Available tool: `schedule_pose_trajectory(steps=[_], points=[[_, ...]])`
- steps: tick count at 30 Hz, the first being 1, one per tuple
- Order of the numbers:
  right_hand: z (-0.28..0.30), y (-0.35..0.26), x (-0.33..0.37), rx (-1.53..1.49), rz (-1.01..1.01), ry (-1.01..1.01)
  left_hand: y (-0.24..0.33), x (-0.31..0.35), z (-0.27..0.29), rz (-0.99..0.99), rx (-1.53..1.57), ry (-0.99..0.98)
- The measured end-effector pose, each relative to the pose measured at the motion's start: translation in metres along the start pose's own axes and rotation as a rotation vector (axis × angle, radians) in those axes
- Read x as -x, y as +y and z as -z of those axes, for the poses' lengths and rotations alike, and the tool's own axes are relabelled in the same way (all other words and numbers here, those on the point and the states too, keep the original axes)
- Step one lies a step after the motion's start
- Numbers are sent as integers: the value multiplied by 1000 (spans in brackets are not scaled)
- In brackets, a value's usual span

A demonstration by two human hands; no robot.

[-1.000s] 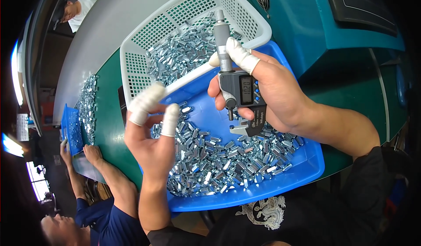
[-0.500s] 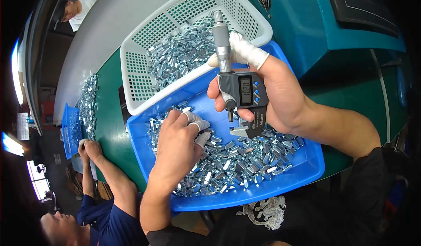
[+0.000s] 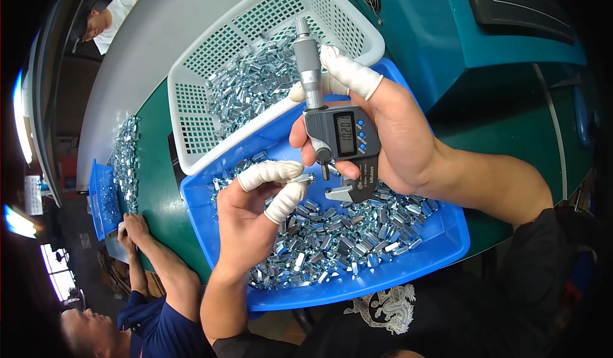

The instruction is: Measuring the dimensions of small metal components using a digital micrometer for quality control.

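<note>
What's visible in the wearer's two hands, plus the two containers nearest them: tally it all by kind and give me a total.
Micrometer, in the right hand: 1
Metal piece, in the left hand: 1
White basket: 1
Blue bin: 1
Total: 4

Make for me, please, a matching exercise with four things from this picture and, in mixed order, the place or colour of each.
1. micrometer
2. small metal piece
3. basket
4. large tray

A. blue, below both hands
B. in the grip of the right hand
C. white, with holes in its walls
D. pinched in the grip of the left hand

Pairs: 1-B, 2-D, 3-C, 4-A.
</note>
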State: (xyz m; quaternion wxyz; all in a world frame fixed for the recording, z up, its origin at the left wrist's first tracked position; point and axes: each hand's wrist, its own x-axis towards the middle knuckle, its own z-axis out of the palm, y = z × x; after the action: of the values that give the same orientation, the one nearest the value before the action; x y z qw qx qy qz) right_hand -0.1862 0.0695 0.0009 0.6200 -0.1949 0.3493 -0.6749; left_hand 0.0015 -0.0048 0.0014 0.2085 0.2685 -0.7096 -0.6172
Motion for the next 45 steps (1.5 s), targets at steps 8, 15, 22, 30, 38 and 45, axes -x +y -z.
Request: schedule_pose_trajectory(steps=[8, 15, 22, 30, 38, 45], points=[[0, 2, -2, -42, 14, -21, -6, 1, -3, 105, 221, -42], [2, 1, -1, -40, 15, -13, -1, -1, -4, 149, 189, -99], [6, 4, -4, -50, -6, -44, 0, -1, -4, 172, 234, -136], [3, 3, 0, -3, 34, -14, -2, 1, -5, 207, 284, -136], [2, 3, -1, 25, 32, -6, 0, 1, -5, 222, 278, -131], [-3, 2, -1, 88, 28, 39, -4, -1, -2, 131, 142, -125]])
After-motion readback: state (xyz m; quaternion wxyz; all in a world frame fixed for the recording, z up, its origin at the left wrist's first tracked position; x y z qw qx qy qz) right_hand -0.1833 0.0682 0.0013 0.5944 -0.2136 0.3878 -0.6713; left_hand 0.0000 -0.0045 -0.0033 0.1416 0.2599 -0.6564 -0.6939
